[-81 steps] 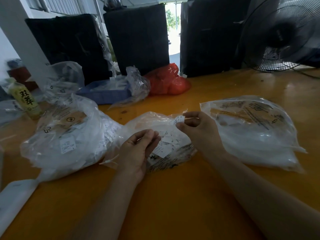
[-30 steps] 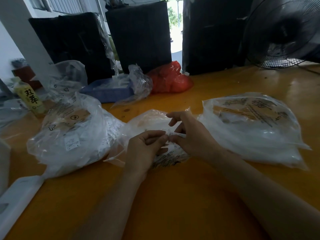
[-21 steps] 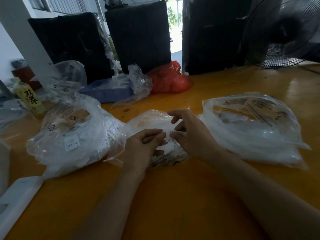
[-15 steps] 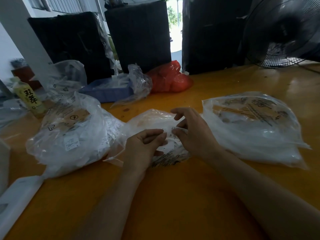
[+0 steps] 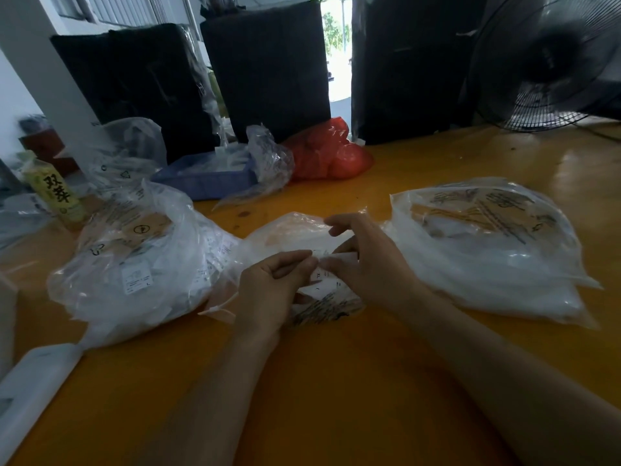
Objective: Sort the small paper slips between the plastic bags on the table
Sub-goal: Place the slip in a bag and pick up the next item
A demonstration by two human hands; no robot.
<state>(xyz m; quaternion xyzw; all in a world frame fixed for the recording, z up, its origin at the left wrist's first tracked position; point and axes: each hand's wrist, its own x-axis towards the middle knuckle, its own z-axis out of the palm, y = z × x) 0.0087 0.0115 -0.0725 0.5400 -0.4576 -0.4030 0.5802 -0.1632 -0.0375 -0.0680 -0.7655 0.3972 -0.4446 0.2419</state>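
Pinching one small paper slip [image 5: 327,256] between them, the left hand [image 5: 268,290] and right hand [image 5: 369,264] meet fingertip to fingertip over the middle plastic bag [image 5: 289,235] at the centre of the orange worktop [image 5: 336,381]. Loose slips [image 5: 324,285] under the hands read "XL" and "L". At 9 o'clock sits a full bag [image 5: 134,264] — its white label marked "L". At 3 o'clock lies a flatter printed bag [image 5: 487,247]. A bottle [image 5: 55,193] at 10 o'clock shows "双萃".
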